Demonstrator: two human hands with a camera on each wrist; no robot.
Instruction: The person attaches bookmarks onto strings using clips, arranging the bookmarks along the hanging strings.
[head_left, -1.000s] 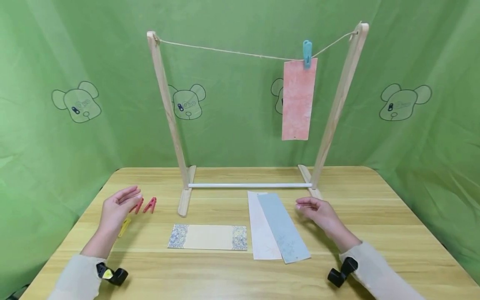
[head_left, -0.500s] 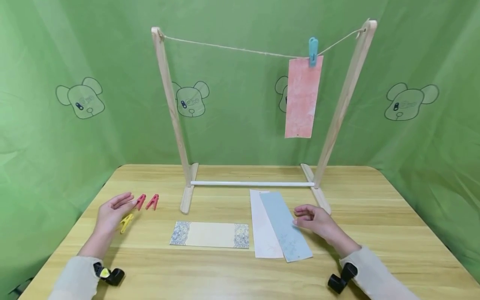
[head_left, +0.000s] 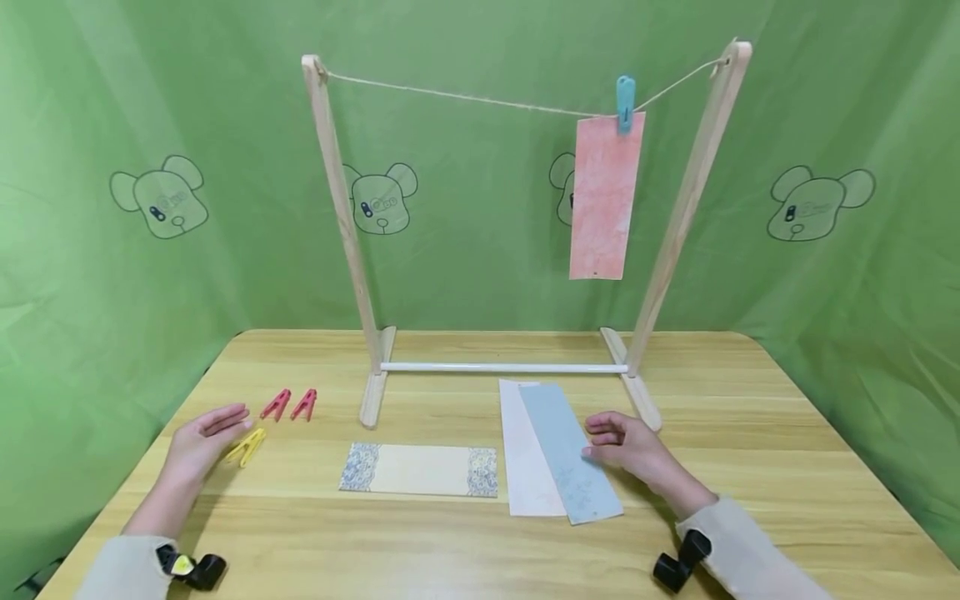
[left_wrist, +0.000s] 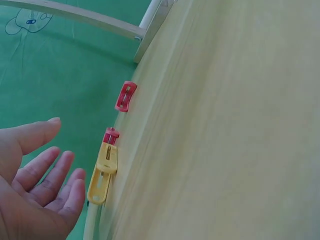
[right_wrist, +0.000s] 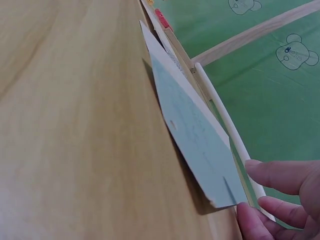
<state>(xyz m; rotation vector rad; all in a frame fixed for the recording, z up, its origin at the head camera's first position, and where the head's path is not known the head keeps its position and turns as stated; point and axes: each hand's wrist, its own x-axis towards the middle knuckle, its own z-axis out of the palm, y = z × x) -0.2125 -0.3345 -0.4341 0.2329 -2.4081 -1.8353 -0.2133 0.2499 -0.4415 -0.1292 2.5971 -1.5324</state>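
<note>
My left hand [head_left: 201, 442] hovers just left of a yellow clothespin [head_left: 246, 447], its fingers loosely extended and apart from it in the left wrist view. Beyond it, two red clothespins [head_left: 276, 404] stand on the table. At the right edge of a light blue paper strip [head_left: 564, 446] is my right hand [head_left: 633, 450]. In the right wrist view a fingertip [right_wrist: 245, 212] meets the strip's corner while the thumb stays apart above. Under the blue strip lies a pale white-pink strip [head_left: 520, 450]. A cream strip [head_left: 420, 469] with blue patterned ends lies between the hands.
Behind them stands a wooden frame [head_left: 348, 233] with a white crossbar [head_left: 502, 367] and a string [head_left: 450, 93]. A pink strip [head_left: 606, 200] hangs there from a blue clothespin [head_left: 626, 104]. Green cloth [head_left: 480, 275] surrounds the table [head_left: 360, 550].
My left hand has moved from beside the red clothespins back and left to the yellow one. My right hand has come left to the blue strip's edge. The head view shifted slightly.
</note>
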